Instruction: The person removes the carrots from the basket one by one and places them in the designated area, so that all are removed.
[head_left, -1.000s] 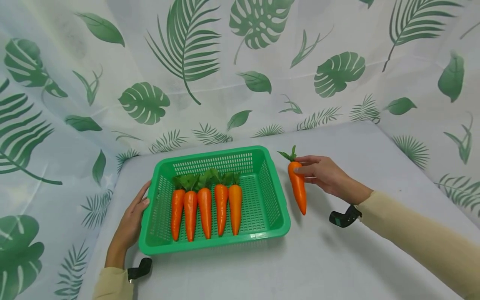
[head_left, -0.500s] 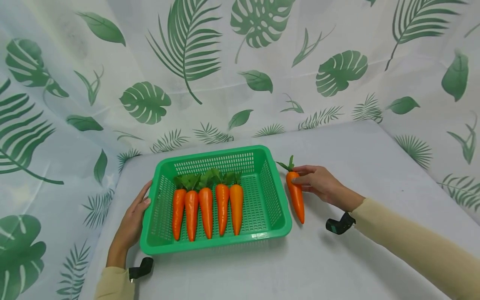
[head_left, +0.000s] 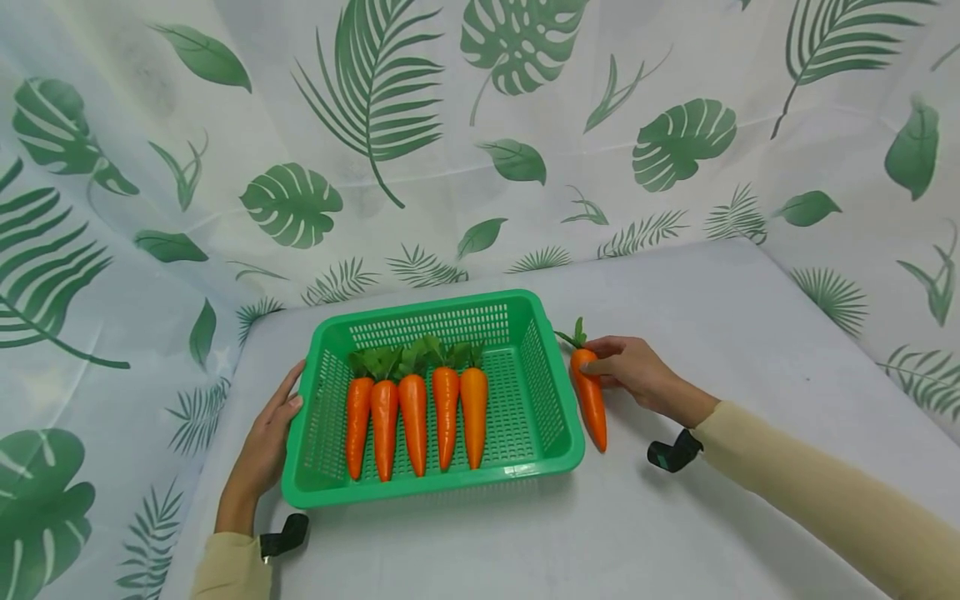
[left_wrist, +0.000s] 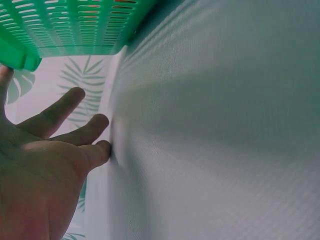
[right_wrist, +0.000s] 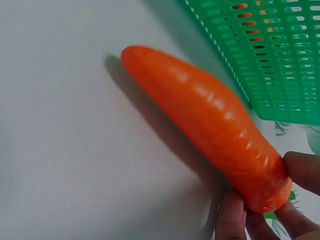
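Note:
My right hand [head_left: 637, 371] pinches an orange carrot [head_left: 590, 404] with a short green top, just right of a green plastic basket [head_left: 525, 472]. In the right wrist view the thumb lies on one side of the carrot's thick end and the other fingers on the far side; its tip points away, low over the table with a shadow beside it. Several carrots [head_left: 415, 425] lie in a row inside the basket, leafy tops toward the back. At the basket's left rim, my left hand [head_left: 262, 446] touches it; the left wrist view shows its fingers [left_wrist: 60, 112] spread and extended beneath the rim.
A white-covered table [head_left: 465, 550] carries the basket. Behind it and at both sides hangs a pale curtain [head_left: 420, 225] printed with green leaves. The basket's right part shows bare mesh floor beside the row of carrots.
My right hand has brought the carrot down and toward the front, closer beside the basket's right wall. The left hand stays at the left rim, and the row in the basket is unchanged.

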